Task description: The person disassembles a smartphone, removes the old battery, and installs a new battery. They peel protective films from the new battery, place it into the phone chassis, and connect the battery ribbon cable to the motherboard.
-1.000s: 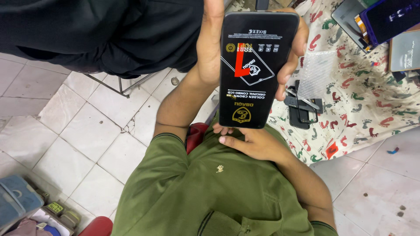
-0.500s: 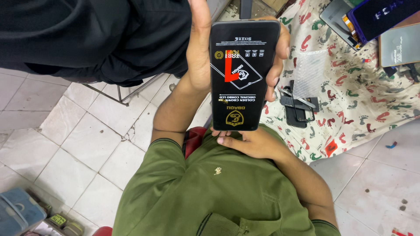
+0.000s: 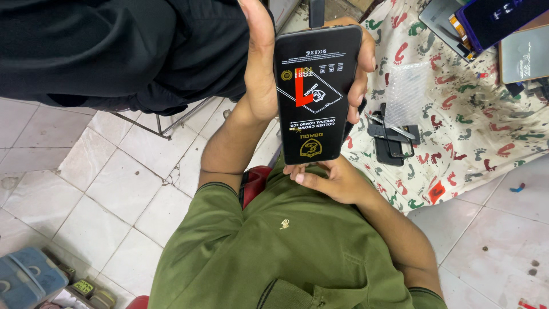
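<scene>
I grip the black phone screen (image 3: 316, 94) with my left hand (image 3: 260, 74), fingers wrapped to three o'clock, right hand (image 3: 334, 180) steadying six o'clock; firm edges, no squeezing.

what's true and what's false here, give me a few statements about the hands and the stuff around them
1. The left hand grips the black panel by its long sides. True.
2. The right hand holds tweezers. False: its fingertips touch the panel's lower end.
3. The cloth beside the panel is printed with coloured footprints. True.
4. The person wears a red shirt. False: the shirt is green.
5. The panel lies flat on the floor tiles. False: it is held up in the air, above the floor.
</scene>
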